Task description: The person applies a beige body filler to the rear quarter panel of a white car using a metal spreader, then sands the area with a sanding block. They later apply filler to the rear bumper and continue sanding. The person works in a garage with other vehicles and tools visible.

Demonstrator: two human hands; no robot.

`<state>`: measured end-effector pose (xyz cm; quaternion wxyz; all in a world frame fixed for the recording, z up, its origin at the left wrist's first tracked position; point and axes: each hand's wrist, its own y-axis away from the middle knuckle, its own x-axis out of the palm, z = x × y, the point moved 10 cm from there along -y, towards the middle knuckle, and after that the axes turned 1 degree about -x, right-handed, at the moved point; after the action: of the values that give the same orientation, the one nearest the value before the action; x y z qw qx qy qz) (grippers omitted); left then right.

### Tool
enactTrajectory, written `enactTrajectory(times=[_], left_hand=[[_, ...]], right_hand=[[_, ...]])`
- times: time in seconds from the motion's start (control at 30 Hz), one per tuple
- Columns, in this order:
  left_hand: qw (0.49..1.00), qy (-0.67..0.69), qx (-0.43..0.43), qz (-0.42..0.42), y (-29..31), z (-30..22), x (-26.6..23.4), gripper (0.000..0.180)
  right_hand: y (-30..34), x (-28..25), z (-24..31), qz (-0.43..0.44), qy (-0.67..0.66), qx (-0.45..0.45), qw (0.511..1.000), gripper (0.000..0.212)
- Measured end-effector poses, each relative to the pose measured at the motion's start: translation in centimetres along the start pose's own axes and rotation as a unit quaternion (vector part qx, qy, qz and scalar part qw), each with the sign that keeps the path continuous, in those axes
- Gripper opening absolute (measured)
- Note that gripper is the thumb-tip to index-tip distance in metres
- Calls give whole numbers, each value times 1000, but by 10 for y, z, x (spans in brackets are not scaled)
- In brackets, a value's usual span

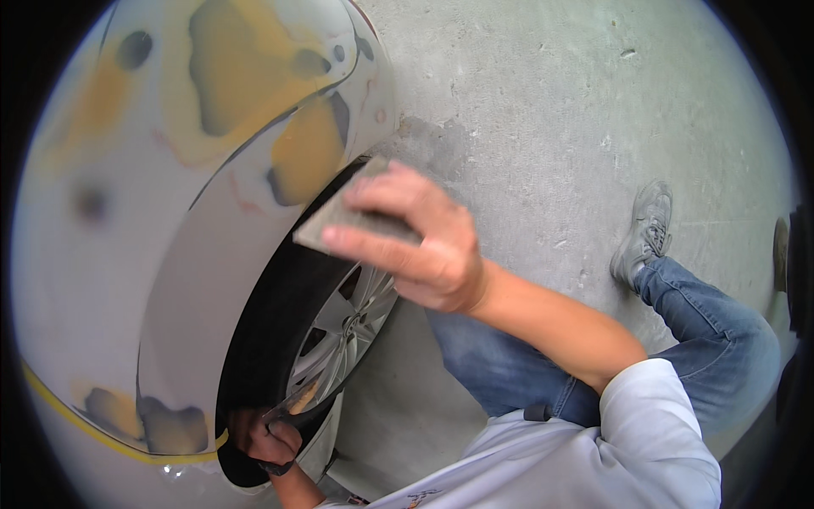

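My right hand (428,242) grips a flat grey-beige sanding block (315,227), blurred a little by motion, with thumb and fingers along its sides. It is held in front of the upper part of the black tyre (264,339), near the wheel arch edge. Low at the left, my left hand (270,437), with a black wristband, is closed beside the lower tyre. From it sticks a dark blade-like tool (294,404) with a tan smear. The grey car panel (191,280) carries yellowish filler patches (307,157) ringed with dark grey. Shade partly hides the left fingers.
A silver spoked rim (348,321) sits inside the tyre. Yellow tape (85,433) runs along the panel's lower left. Grey concrete floor (543,110) lies to the right, with my shoe (649,229) on it. A dark object (795,271) stands at the right rim.
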<state>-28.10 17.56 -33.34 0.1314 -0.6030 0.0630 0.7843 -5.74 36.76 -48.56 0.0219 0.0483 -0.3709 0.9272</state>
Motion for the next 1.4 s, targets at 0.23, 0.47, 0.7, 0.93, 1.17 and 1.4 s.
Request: enactTrajectory(times=[0.23, 0.47, 0.7, 0.93, 1.17, 1.4], left_hand=[[1000, 28, -2, 1, -1, 2, 0, 32], [999, 27, -8, -19, -7, 0, 0, 26], [999, 35, -4, 1, -7, 2, 1, 31], [1000, 17, -17, 0, 9, 10, 0, 37], [1000, 19, -20, -1, 16, 14, -1, 41], [1000, 23, -15, 1, 8, 9, 0, 36]], right_hand=[[-38, 1, -22, -40, 48, -33, 998, 65], [-33, 16, -19, -52, 47, 8, 998, 60], [12, 33, 1, 18, 6, 37, 999, 44], [-8, -3, -2, -27, 63, 12, 998, 44], [-45, 6, -18, -44, 51, -45, 997, 66], [-31, 21, -15, -50, 43, -3, 998, 55]])
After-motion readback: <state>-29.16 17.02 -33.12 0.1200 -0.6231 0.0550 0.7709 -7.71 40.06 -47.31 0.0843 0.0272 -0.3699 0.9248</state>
